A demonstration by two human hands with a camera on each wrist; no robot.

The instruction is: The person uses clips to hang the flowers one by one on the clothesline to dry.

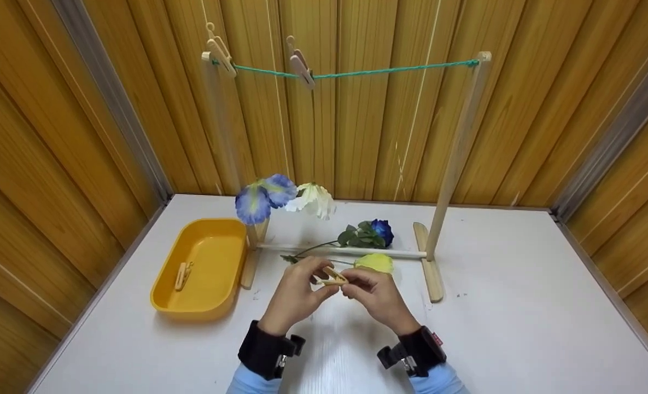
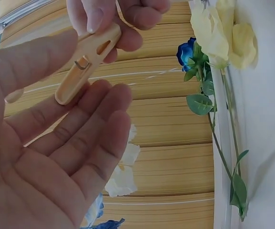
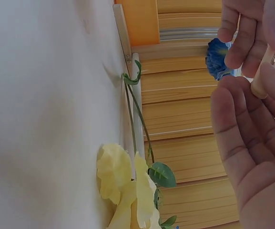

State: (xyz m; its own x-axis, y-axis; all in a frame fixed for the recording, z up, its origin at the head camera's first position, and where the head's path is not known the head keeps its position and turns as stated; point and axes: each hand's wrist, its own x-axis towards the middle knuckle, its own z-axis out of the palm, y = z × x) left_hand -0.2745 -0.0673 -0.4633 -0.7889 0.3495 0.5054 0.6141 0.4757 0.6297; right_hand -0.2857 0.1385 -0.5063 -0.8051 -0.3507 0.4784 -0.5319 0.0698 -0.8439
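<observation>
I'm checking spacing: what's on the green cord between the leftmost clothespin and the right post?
One pink clothespin, a white flower hanging below it, in the head view.

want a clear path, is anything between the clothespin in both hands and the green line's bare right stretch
Nothing visible: between the clothespin and green line is open air. The yellow flower and blue rose lie low by the white bar, seemingly below that path.

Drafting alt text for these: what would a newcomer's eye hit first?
Probably the orange-yellow, rounded rectangular tray on the white table, left of centre. Next, the violet-blue flower and the white ruffled flower, hanging heads-down beneath the twisted teal cord. Then, at front centre, the left hand and right hand pinching one pale tan clothespin between them.
</observation>
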